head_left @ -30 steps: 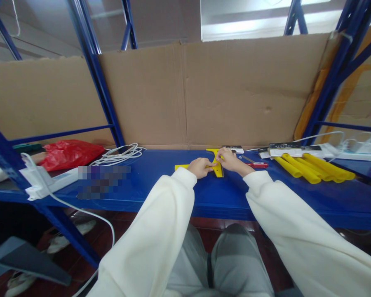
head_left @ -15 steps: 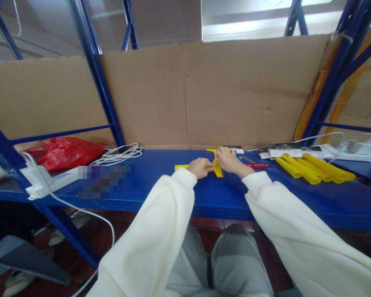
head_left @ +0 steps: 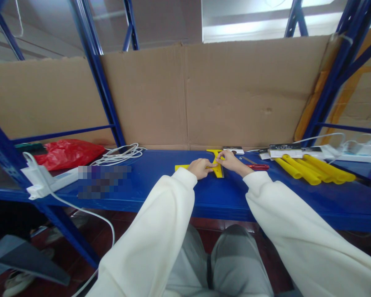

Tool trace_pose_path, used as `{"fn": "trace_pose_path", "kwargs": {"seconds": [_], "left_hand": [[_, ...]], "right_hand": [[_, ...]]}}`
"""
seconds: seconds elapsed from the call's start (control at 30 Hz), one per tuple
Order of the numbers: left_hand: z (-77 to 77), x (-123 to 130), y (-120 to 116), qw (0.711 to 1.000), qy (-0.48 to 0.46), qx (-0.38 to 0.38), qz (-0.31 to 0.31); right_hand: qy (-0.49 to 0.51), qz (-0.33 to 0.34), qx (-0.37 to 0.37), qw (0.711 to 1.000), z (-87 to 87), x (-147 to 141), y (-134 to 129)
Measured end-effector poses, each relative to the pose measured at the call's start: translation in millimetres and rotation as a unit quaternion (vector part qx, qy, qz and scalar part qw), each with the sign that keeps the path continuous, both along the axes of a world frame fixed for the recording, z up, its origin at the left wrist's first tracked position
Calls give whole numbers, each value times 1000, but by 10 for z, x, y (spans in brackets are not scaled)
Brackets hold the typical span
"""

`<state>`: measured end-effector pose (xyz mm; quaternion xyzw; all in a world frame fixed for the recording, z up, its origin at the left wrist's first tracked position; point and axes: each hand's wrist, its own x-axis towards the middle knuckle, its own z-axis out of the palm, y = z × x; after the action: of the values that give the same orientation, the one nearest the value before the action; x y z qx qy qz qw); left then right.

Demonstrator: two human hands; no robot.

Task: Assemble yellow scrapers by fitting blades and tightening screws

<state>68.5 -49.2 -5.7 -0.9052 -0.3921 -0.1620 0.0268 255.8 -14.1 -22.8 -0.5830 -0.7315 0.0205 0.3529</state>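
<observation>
right hand (head_left: pixel 231 161) now lower at yellow scraper (head_left: pixel 219 171), card (head_left: pixel 234 149) behind, red tool (head_left: pixel 260 167) beside

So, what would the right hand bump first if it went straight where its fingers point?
Most likely the yellow tool, just ahead of the right hand; depth is unclear, so they may already be touching.

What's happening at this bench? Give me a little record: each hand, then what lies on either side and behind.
Left hand: holding the yellow T-shaped scraper by its handle
Right hand: fingertips at the scraper's head; anything pinched is too small to tell
Person's left: coiled white cable, red plastic bag
Person's right: red tool, yellow tubes
Behind: cardboard panel
</observation>
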Motion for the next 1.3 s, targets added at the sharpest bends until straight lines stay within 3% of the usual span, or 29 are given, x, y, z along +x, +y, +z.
{"fn": "trace_pose_path", "kwargs": {"seconds": [0.13,0.37,0.43,0.6,0.77,1.07,1.2,1.3], "left_hand": [[-15,2,16,1000,-9,-2,-3],[-21,1,40,999,-50,-7,-15],[-18,1,53,998,-60,-5,-9],[-18,-7,96,998,-56,11,-1],[-25,-11,86,998,-61,22,-12],[-46,29,-33,998,7,52,40],[11,29,-89,996,-1,59,64],[51,19,-103,993,-80,50,72]], "right_hand": [[88,38,9,995,-34,46,24],[259,9,-19,966,39,-25,-83],[316,25,-76,945,87,-41,-154],[357,152,-326,862,164,-44,-332],[367,178,-364,837,156,-19,-363],[357,188,-340,849,118,-63,-368],[318,174,-281,889,182,-84,-387],[259,91,-176,945,235,23,-317]]}}
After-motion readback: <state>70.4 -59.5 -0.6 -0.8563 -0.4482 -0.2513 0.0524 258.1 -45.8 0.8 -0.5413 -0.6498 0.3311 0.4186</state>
